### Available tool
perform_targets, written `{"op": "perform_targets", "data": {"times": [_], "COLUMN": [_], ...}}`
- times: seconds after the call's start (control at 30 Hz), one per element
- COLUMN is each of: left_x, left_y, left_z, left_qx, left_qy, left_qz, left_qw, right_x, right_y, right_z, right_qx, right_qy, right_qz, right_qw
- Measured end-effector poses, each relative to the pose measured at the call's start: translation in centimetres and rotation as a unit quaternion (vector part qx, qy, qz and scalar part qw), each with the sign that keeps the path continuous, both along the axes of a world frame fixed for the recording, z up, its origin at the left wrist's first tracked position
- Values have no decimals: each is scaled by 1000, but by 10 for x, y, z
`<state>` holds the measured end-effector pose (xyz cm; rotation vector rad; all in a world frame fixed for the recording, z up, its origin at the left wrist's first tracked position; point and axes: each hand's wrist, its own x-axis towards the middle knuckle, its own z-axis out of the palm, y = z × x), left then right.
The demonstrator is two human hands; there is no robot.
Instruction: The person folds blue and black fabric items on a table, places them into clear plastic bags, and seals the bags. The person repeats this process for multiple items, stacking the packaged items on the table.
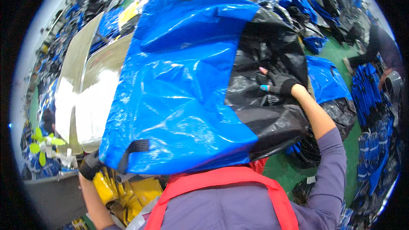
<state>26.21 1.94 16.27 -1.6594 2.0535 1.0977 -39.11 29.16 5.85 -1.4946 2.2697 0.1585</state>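
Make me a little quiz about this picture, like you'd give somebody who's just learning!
1. True or false: the right hand lies on the black part of the big bag.

2. Pick one. What colour is the strap worn by the person?
A) yellow
B) green
C) red

3. Fill the gap: the yellow material in the lower left is nearer to the person's ____ hand.

Key: 1 true; 2 C, red; 3 left, since the left hand is just above it.
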Motion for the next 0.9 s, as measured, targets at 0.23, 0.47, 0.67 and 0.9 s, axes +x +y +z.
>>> {"op": "perform_targets", "data": {"times": [0.23,0.47,0.67,0.9], "left_x": [0,34,-249,-390], "left_y": [46,-4,30,234], "left_z": [-54,-53,14,-73], "left_qx": [-236,-317,-250,-65], "left_qy": [538,-48,303,474], "left_qz": [384,-18,-487,-725], "left_qw": [712,947,780,496], "right_x": [-8,-48,-48,2], "right_y": [-6,8,-78,-111], "right_z": [11,35,50,5], "right_qx": [53,146,310,-21], "right_qy": [122,128,-11,150], "right_qz": [61,79,106,-80], "right_qw": [989,978,945,985]}}
